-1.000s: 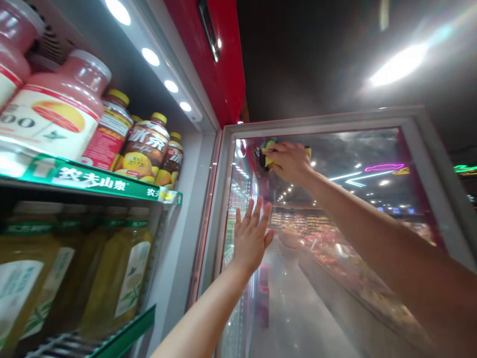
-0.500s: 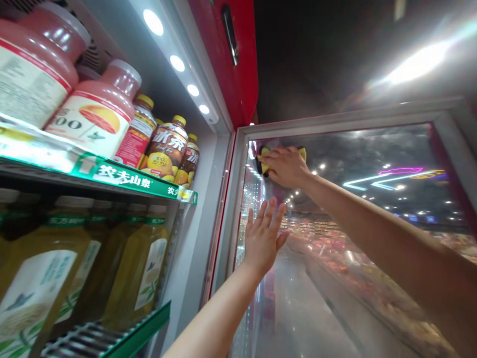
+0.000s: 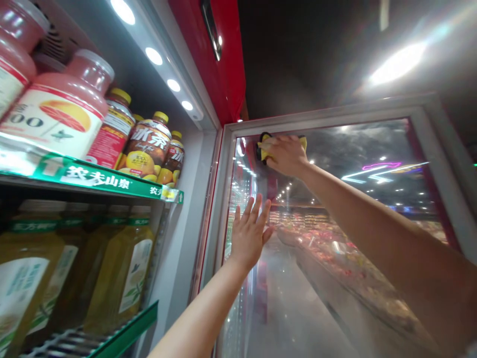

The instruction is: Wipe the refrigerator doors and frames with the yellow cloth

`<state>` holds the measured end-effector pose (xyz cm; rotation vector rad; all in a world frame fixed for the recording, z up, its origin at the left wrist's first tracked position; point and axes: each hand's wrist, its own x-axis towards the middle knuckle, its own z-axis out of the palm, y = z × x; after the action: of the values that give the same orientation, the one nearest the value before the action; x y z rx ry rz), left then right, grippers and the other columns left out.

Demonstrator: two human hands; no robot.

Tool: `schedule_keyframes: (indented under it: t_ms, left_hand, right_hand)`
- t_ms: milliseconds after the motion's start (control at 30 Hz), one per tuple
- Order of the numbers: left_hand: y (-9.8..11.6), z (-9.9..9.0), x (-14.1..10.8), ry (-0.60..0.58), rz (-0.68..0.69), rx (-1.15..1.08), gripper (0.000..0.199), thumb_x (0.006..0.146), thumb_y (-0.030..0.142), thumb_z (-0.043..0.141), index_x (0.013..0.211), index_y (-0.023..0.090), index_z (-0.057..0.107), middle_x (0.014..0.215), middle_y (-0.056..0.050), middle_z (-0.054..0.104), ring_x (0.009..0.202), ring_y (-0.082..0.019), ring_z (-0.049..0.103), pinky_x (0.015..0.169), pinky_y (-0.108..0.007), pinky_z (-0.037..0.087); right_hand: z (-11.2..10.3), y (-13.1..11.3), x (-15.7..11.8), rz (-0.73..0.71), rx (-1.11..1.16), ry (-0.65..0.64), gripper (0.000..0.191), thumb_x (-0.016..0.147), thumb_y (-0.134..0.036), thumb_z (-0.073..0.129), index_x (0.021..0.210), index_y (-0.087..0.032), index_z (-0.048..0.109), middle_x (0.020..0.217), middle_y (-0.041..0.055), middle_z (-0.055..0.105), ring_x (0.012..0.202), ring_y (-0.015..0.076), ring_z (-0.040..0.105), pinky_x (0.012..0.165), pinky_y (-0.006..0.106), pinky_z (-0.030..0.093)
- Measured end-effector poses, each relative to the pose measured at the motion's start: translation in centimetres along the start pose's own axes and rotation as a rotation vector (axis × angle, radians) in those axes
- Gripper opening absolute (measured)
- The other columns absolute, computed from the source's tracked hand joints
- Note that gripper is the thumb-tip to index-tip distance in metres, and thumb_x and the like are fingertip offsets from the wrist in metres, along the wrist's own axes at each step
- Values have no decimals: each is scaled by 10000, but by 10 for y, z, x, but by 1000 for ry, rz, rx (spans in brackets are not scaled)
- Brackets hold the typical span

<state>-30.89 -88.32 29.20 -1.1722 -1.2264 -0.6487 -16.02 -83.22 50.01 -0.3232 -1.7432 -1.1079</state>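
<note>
The right grip point(image 3: 285, 155) is closed around a yellow cloth point(image 3: 265, 152), pressed to the upper left corner of a glass fridge door point(image 3: 328, 118). The left grip point(image 3: 249, 233) is open and empty, fingers spread, lower down near the door's left edge.

At the upper left of the frame, big pink juice jars point(image 3: 55, 107) and iced tea bottles point(image 3: 147, 149) stand on a green-edged shelf point(image 3: 93, 180). Below it, at the lower left, are yellow-green tea bottles point(image 3: 121, 278).
</note>
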Motion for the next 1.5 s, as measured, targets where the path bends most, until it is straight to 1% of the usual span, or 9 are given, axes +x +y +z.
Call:
schedule_keyframes:
  t_ms: [133,300,533,767,967,1100,1233,1333,1500]
  left_hand:
    - [-4,0,1,16,15,-15,683,1028,484,408,1625,296,133,1676,-41,285,1549,-236,265,1231,-507,318]
    - [-6,1,4,26,5,-53,686,1036,470,397,1628,327,81,1670,-40,308,1539,-241,292,1237,-510,299]
    - [18,-4,6,75,-39,-91,770,1029,394,446,1631,281,-21,1683,-118,256,1552,-305,241,1212,-604,302]
    - [77,-10,11,38,77,-159,839,1007,443,472,1629,232,-49,1693,-131,207,1571,-279,177,1256,-599,213]
    - [95,-5,18,12,125,-183,870,982,519,502,1632,236,-2,1700,-111,191,1574,-275,164,1278,-592,129]
    - [96,-2,20,8,123,-199,874,975,556,500,1633,264,4,1698,-98,209,1570,-262,181,1288,-567,86]
    - [96,2,21,37,121,-212,873,977,550,505,1632,283,-6,1698,-94,210,1568,-254,195,1290,-552,71]
    - [96,5,21,58,132,-220,866,979,549,502,1633,287,-2,1697,-94,212,1567,-258,196,1289,-554,58]
    - [97,4,22,71,127,-223,842,981,526,508,1636,282,37,1696,-92,218,1564,-263,210,1291,-537,53]
  right_hand:
    - [1,-11,18,62,8,6,473,942,-262,471,1399,-228,586,1508,64,562,1349,320,464,1062,495,325]
    - [-6,3,-30,-187,20,-117,490,979,-325,462,1462,-273,528,1549,12,520,1394,281,432,1100,452,311]
    - [-26,53,-27,174,-69,-34,484,989,-283,420,1458,-239,529,1553,59,510,1375,324,427,1048,506,330]
    - [-24,39,-83,-46,-6,-118,483,1007,-277,412,1479,-275,513,1571,-28,491,1406,269,409,1126,441,274]
    - [-36,94,-102,216,-125,-16,470,1007,-327,411,1462,-285,523,1543,-6,523,1377,292,432,1054,467,337]
    - [-31,85,-82,415,-176,86,492,1026,-305,322,1475,-228,507,1544,60,517,1361,319,437,1041,487,331]
    - [-34,74,-110,258,-182,-27,501,1025,-305,307,1487,-272,498,1548,21,513,1403,293,402,1089,471,306]
    - [-45,100,-141,149,-190,-107,504,1017,-325,336,1501,-302,479,1564,-5,493,1411,287,393,1094,459,313]
    - [-48,158,-130,458,-247,73,525,996,-312,360,1497,-209,482,1518,112,535,1323,354,468,1007,507,369]
